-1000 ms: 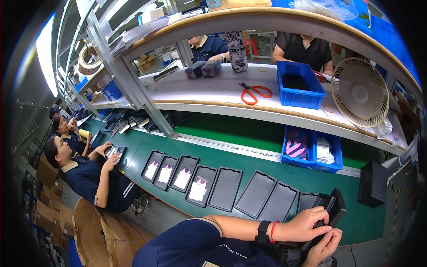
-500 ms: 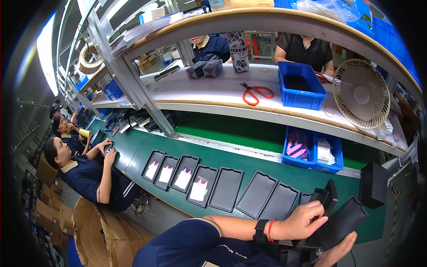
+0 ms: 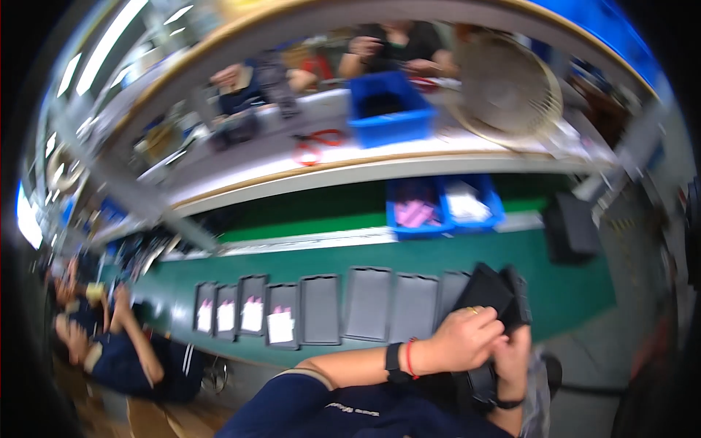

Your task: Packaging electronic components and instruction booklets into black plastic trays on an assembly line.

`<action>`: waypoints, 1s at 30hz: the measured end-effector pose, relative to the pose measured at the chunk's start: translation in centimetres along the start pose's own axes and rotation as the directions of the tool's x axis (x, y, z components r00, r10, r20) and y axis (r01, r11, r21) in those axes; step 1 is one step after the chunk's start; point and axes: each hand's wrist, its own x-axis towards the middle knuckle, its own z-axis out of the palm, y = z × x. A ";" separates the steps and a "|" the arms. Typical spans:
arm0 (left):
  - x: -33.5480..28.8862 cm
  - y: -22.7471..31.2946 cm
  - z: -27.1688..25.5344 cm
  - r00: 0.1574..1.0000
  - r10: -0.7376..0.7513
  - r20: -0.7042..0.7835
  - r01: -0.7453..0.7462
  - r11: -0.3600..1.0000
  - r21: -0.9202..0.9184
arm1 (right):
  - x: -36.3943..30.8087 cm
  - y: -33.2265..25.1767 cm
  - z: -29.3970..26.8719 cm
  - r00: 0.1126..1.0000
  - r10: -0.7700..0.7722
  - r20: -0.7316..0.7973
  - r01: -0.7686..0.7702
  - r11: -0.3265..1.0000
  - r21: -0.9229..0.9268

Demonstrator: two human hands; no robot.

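Observation:
My left hand (image 3: 458, 340), with a dark watch band and red cord at its wrist, has its fingers bent at the lower edge of a black rectangular tray (image 3: 483, 293). Close against it, my right hand (image 3: 513, 358) is closed round the tray's lower corner. Motion blur softens the fingertips of both hands. Another dark piece (image 3: 517, 293) shows just behind, partly covered. To the left runs a row of shallow black trays, among them a bare one (image 3: 320, 310). Several at the row's left end, such as this tray (image 3: 270, 321), hold a white card and pink pieces.
Two blue bins (image 3: 416, 232) with pink and white pieces sit at the back of the green bench (image 3: 248, 266). A black block (image 3: 571, 228) stands right. The shelf above bears red-handled scissors (image 3: 318, 144), a blue bin (image 3: 394, 131) and a fan cover (image 3: 511, 91). Co-workers sit left and opposite.
My view has swung right, so the bench and shelf appear farther left and are blurred. Both hands have come closer together, and the tray my right hand held out has been drawn in.

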 end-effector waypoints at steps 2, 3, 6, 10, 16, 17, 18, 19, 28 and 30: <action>-0.3 -0.1 0.0 1.000 0.014 -0.002 -0.014 0.998 -0.060 | -0.1 -0.5 0.4 0.988 0.121 0.095 -0.129 0.988 0.080; 0.1 0.1 -0.4 1.000 -0.008 0.020 0.009 0.998 -0.058 | 0.2 -0.3 0.1 0.998 0.048 -0.044 -0.046 0.998 0.035; 0.0 -0.2 -1.1 0.999 -0.042 0.004 0.042 0.999 -0.032 | 2.1 -0.7 -3.0 0.925 -0.015 -0.380 -0.028 0.994 -0.108; 0.0 -0.7 -2.3 0.985 -0.165 -0.044 0.164 0.986 -0.026 | 5.7 1.9 -12.1 0.824 -0.125 -0.553 -0.206 0.843 -0.498; -0.1 -0.3 -2.1 0.971 -0.238 0.001 0.237 0.967 -0.090 | 6.6 8.2 -13.0 0.880 0.208 -0.426 -0.457 0.609 -0.648; -0.3 -0.2 -2.0 0.969 -0.246 -0.003 0.244 0.966 -0.085 | 6.0 7.6 -12.1 0.926 0.049 -0.375 -0.353 0.471 -0.808; -0.4 -0.1 -2.0 0.959 -0.284 0.020 0.284 0.951 -0.122 | 5.5 5.4 -10.7 0.949 0.007 -0.315 -0.269 0.538 -0.799; -0.5 -0.2 -1.9 0.945 -0.323 0.042 0.325 0.933 -0.154 | 5.0 3.6 -9.2 0.967 -0.040 -0.254 -0.180 0.601 -0.779; -0.6 -0.5 0.1 0.899 -0.220 0.380 0.385 0.809 -0.444 | 1.2 -1.2 -7.8 0.980 -0.017 -0.200 -0.092 0.847 -0.524; -0.7 -0.6 -0.3 0.800 -0.189 0.570 0.094 0.977 0.193 | 1.5 1.5 -13.4 0.867 0.009 -0.499 -0.209 0.914 -0.347</action>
